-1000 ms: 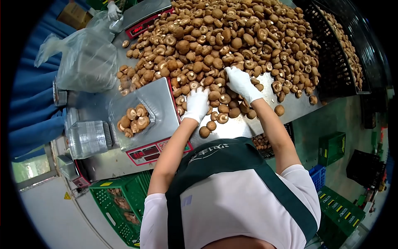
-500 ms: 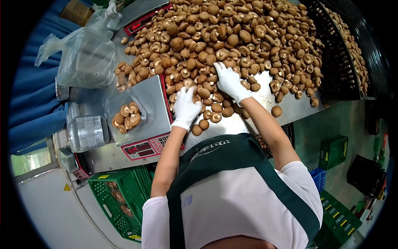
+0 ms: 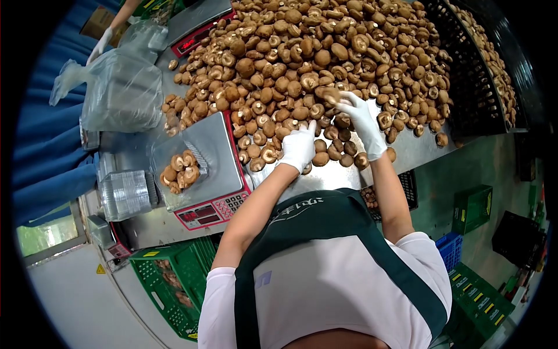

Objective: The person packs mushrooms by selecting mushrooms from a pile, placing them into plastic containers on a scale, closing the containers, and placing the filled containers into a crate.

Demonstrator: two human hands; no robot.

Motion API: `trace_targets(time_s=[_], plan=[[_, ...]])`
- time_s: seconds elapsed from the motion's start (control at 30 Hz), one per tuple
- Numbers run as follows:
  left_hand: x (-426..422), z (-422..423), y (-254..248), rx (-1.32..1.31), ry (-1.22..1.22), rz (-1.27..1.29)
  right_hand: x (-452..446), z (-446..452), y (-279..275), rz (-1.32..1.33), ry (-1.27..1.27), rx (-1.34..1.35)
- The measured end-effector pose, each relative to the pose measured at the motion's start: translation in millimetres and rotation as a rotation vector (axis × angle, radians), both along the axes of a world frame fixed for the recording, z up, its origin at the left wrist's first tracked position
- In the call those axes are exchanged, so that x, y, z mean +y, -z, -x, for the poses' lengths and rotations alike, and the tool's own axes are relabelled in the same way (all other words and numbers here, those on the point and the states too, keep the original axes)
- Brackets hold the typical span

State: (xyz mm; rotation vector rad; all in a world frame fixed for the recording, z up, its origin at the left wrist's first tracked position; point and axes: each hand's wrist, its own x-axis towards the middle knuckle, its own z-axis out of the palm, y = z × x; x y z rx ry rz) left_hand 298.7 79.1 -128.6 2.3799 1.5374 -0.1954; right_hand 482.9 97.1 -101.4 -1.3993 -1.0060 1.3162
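In the head view, a large heap of brown shiitake mushrooms point(image 3: 279, 64) covers the metal table. My right hand point(image 3: 363, 122), in a white glove, pinches one mushroom point(image 3: 327, 95) between thumb and fingers, just above the heap. My left hand point(image 3: 298, 148), also gloved, reaches into the near edge of the heap with a finger stretched out among the mushrooms. Nothing shows in its grasp. To the left, a clear plastic tray point(image 3: 200, 160) holding several mushrooms point(image 3: 179, 171) rests on a scale point(image 3: 224, 139) with a red frame.
Stacked clear trays point(image 3: 125, 195) and a plastic bag point(image 3: 122, 87) of trays lie at left. A second scale point(image 3: 197, 17) stands behind; another person's gloved hand point(image 3: 100, 46) is near the bag. A black crate point(image 3: 465, 75) borders the heap at right. Green crates point(image 3: 168, 285) stand below.
My right hand has moved right and lifted a mushroom. My left hand has shifted right along the heap's near edge. The other person's arm has come further into view at upper left.
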Motion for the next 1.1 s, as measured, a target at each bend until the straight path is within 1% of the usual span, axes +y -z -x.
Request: trace_targets(time_s=[0.07,0.1,0.13,0.2,0.23,0.27,0.3,0.33,0.37,0.4,0.43,0.47,0.53,0.57,0.6,0.67,0.73,0.8,0.83,0.87,0.93,0.97,1.0,1.03,1.07,1.1], plan=[[-5,8,7,-0.054,0.017,-0.083,-12,-17,14,-0.082,-0.046,0.468],[-9,12,9,-0.106,0.014,-0.122,-21,-23,16,-0.087,-0.049,0.624],[-13,18,11,-0.159,0.012,-0.158,-26,-26,17,-0.090,-0.040,0.624],[-24,35,-1,-0.276,-0.019,-0.194,-35,-31,19,-0.070,-0.075,0.888],[-28,44,0,-0.341,-0.045,-0.223,-35,-31,21,-0.070,-0.068,0.888],[-34,52,0,-0.405,-0.076,-0.250,-32,-31,24,0.009,-0.085,0.690],[-38,60,-9,-0.431,-0.116,-0.256,-29,-29,27,0.087,-0.106,0.493],[-43,68,-8,-0.514,-0.198,-0.286,-26,-25,29,0.162,-0.127,0.295],[-47,80,-3,-0.589,-0.260,-0.293,-24,-10,21,0.197,-0.025,0.212],[-50,88,-3,-0.664,-0.323,-0.302,-20,6,10,0.127,-0.023,0.083],[-55,94,-5,-0.633,-0.388,-0.266,-15,19,11,0.053,-0.067,-0.088],[-57,101,-4,-0.587,-0.398,-0.233,-8,30,12,-0.023,-0.112,-0.259],[-63,96,-15,-0.552,-0.373,-0.224,6,55,-9,0.052,-0.315,-0.759],[-63,91,-19,-0.507,-0.300,-0.167,13,65,15,-0.249,-0.360,-0.950],[-62,84,-21,-0.423,-0.232,-0.147,20,77,34,-0.293,-0.434,-1.098],[-58,71,-6,-0.193,-0.148,-0.183,29,96,41,-0.251,-0.491,-1.271],[-52,64,3,-0.222,-0.141,-0.170,31,96,38,-0.255,-0.501,-1.281],[-46,61,4,-0.235,-0.139,-0.184,24,88,18,-0.181,-0.389,-1.076],[-49,62,-1,-0.310,-0.177,-0.124,18,82,1,-0.045,-0.386,-0.979],[-53,65,0,-0.312,-0.185,-0.124,14,74,0,0.037,-0.386,-0.961],[-63,76,3,-0.663,-0.300,-0.060,1,64,-3,-0.036,-0.305,-0.926],[-67,82,-6,-0.779,-0.261,-0.079,-3,61,5,-0.139,-0.250,-0.894],[-71,88,-3,-0.772,-0.264,-0.077,-6,59,11,-0.219,-0.226,-0.884],[-75,95,3,-0.968,-0.365,0.093,-6,61,17,-0.215,-0.257,-0.908],[-78,99,1,-1.160,-0.464,0.266,-6,65,16,-0.211,-0.285,-0.934],[-81,100,-9,-1.303,-0.616,0.458,-7,74,16,-0.210,-0.365,-0.968]])
